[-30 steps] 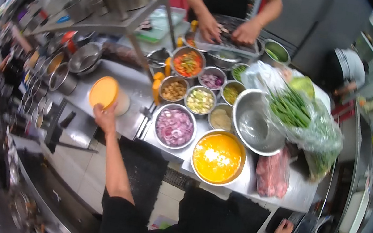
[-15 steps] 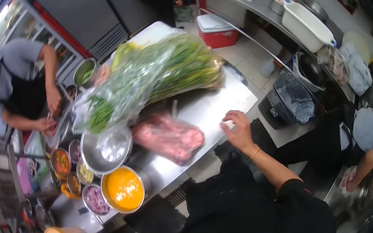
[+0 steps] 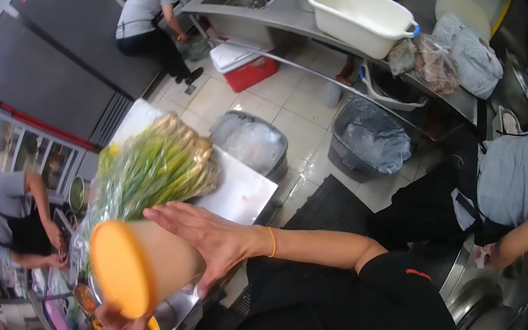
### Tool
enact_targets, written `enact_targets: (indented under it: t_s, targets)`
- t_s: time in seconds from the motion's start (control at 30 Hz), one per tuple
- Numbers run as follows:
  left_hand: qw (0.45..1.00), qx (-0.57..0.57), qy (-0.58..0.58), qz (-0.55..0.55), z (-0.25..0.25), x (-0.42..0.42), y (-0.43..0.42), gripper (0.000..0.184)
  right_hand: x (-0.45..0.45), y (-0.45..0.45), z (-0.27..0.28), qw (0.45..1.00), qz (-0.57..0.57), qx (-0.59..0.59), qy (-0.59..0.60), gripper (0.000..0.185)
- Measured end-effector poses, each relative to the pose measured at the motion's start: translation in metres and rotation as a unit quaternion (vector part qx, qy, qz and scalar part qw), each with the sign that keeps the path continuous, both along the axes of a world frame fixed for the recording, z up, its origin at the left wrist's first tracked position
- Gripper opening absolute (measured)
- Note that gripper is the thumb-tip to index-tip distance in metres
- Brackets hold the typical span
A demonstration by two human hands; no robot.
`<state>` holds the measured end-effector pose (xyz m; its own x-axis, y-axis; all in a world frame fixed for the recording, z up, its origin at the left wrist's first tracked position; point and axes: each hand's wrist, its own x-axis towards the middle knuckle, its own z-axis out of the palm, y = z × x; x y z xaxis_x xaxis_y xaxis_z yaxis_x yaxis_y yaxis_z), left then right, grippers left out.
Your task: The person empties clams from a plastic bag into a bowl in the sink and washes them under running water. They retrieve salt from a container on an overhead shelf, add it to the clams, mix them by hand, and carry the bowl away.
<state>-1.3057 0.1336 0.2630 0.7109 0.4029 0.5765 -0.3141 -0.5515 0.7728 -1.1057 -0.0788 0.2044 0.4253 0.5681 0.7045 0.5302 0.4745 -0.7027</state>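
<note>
A pale tub (image 3: 173, 257) with an orange lid (image 3: 118, 269) is tilted in front of me, above the steel table. My left hand (image 3: 126, 329) grips it at the lid's lower edge. My right hand (image 3: 216, 243), with an orange string on its wrist, has its fingers stretched along the tub's upper side and its thumb apart near the base. I cannot tell how firmly it touches. Beyond the tub, bagged green onions (image 3: 159, 167) lie on the steel table (image 3: 243, 192). A bowl of orange liquid (image 3: 153, 326) is mostly hidden below the tub.
A co-worker (image 3: 13, 217) stands across the table, another (image 3: 146, 20) bends by the fridges, and a third (image 3: 517, 187) is at right. Lined bins (image 3: 372, 140), a red cooler (image 3: 249, 75) and a white basin (image 3: 358, 20) on the steel counter stand farther off.
The tub, earlier at the bottom edge, has come up in my left hand. My right hand has moved to it from beside the table. My view has shifted; the bagged meat no longer shows.
</note>
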Motion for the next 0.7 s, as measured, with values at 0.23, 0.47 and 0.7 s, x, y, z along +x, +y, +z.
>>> enact_targets:
  t_s: [0.23,0.47,0.7]
  targets:
    - [0.976,-0.056,-0.015,-0.208,-0.027,0.162,-0.093,0.081,0.060,-0.091,-0.014,0.959,-0.282,-0.036,0.020,0.125]
    - [0.650,-0.646,0.102,-0.387,-0.108,0.289,-0.154,0.074,0.107,-0.155,-0.022,0.932,-0.341,-0.124,-0.003,0.118]
    - [0.537,-0.709,0.214,-0.404,-0.196,0.369,-0.245,0.075,0.196,-0.219,-0.007,0.957,-0.214,-0.153,0.121,0.128]
